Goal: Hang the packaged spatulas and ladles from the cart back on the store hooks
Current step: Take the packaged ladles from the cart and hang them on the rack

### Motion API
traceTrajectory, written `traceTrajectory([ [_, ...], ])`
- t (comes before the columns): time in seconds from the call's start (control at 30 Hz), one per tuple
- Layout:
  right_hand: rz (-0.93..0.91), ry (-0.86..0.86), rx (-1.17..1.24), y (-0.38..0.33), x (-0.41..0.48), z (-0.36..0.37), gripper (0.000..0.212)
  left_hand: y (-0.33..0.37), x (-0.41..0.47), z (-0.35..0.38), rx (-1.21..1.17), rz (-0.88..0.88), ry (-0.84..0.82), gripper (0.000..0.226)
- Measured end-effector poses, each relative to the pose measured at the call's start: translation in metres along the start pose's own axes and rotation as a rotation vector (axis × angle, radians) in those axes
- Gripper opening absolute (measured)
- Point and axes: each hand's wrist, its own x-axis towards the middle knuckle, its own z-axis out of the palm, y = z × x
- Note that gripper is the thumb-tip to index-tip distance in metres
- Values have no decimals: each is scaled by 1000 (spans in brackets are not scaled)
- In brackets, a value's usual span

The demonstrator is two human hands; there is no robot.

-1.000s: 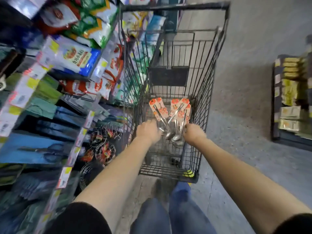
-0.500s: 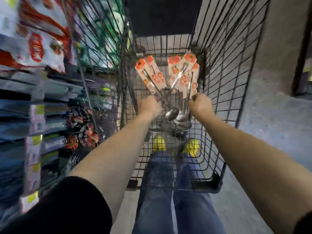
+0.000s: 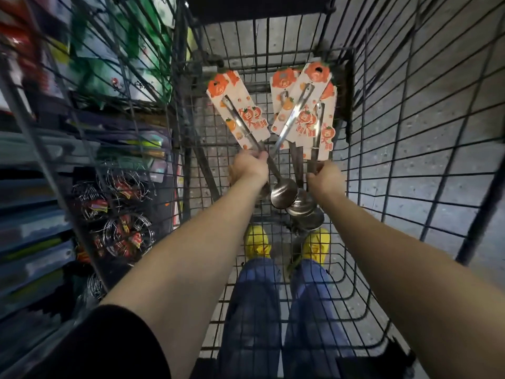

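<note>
Ladles (image 3: 284,191) lie in the cart (image 3: 410,132); your left hand (image 3: 250,166) grips one handle, your right hand (image 3: 323,176) grips the others, nothing hangs on hooks yet

Along the left edge of the frame, store shelves (image 3: 32,203) are running in blurred tiers, carrying flat blue and green packs. Green and white bags (image 3: 114,50) are showing at upper left, with red packets (image 3: 16,36) blurring beside them. At middle left, coiled wire items with red labels (image 3: 123,231) are hanging in a cluster. A grey speckled floor (image 3: 437,110) is filling the right side. At lower centre, blue jeans (image 3: 278,310) and yellow shoes (image 3: 257,242) are showing.
</note>
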Motion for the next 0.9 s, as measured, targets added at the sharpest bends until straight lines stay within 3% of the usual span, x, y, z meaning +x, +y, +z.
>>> traceTrajectory([
  [0.1,25,13,55,3,0,-4,3,3,5,-1,-66,4,-58,22],
  [0.23,37,98,78,1,-10,-8,6,11,-3,-6,-106,0,-136,10],
  [0.4,68,144,112,7,-20,-12,6,12,-4,-4,-155,16,-199,29],
  [0.53,39,210,89,4,-24,-7,15,13,-6,11,-111,-12,-107,28],
  [0.7,-18,175,65,3,-27,-5,20,8,-13,23,221,114,67,33],
  [0.9,-71,58,117,6,-18,0,23,-5,-17,18,185,62,174,43],
])
